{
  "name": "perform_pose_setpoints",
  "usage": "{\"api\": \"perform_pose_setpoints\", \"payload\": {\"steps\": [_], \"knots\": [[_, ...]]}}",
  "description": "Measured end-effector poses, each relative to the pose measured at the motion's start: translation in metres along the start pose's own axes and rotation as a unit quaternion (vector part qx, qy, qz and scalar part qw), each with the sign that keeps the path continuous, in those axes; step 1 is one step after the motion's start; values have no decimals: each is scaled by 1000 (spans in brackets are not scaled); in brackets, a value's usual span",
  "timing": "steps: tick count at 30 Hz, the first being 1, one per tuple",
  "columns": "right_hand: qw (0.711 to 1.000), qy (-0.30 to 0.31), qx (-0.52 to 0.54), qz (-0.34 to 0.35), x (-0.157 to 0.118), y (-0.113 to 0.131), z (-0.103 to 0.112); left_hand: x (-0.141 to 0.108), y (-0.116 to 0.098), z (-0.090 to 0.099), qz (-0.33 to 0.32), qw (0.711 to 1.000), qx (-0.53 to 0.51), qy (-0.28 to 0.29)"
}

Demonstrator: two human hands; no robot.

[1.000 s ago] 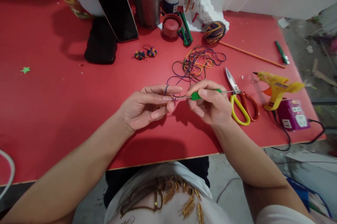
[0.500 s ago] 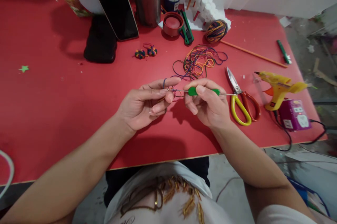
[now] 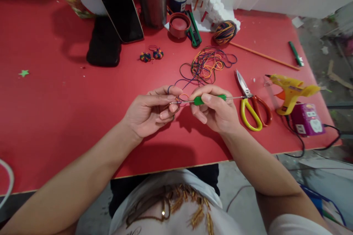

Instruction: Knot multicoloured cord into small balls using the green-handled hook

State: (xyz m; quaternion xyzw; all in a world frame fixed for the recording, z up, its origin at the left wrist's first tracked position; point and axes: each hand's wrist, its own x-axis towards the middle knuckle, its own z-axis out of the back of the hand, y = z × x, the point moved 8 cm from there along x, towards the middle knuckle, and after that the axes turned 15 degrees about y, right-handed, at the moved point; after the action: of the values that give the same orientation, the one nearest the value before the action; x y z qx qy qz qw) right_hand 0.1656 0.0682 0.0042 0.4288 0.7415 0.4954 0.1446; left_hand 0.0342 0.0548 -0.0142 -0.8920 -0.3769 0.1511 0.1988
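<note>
My right hand point(image 3: 215, 108) grips a crochet hook point(image 3: 198, 100) by its green handle, with the thin metal shaft pointing left. The hook's tip reaches the fingers of my left hand point(image 3: 150, 111), which pinch a small piece of multicoloured yarn point(image 3: 184, 98). A strand loops around a left finger. From there the yarn runs back to a loose tangle of yarn point(image 3: 205, 66) on the table. Two small crocheted pieces point(image 3: 151, 54) lie farther back. The stitches between my fingertips are too small to make out.
Scissors point(image 3: 250, 108) with yellow and red handles lie right of my hand, near a yellow glue gun point(image 3: 292, 89) and a purple box point(image 3: 307, 119). Behind are a yarn ball point(image 3: 225, 32), a stick point(image 3: 264, 56), a green cutter point(image 3: 194, 31), a red lid point(image 3: 179, 25) and a phone point(image 3: 117, 5).
The crochet hook has shifted slightly left and down, its tip now further in at my left fingertips. The left fingers have lowered a little, and the view has moved slightly.
</note>
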Motion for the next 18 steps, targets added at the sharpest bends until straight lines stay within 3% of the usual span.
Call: {"api": "perform_pose_setpoints", "payload": {"steps": [10, 18], "knots": [[1000, -3, -20, 11, -1, 0, 1, 0, 2, -5, 11, 1000, -21, 18], [999, -27, -33, 12, -1, 0, 5, 0, 1, -6, 9, 1000, -28, -7]]}}
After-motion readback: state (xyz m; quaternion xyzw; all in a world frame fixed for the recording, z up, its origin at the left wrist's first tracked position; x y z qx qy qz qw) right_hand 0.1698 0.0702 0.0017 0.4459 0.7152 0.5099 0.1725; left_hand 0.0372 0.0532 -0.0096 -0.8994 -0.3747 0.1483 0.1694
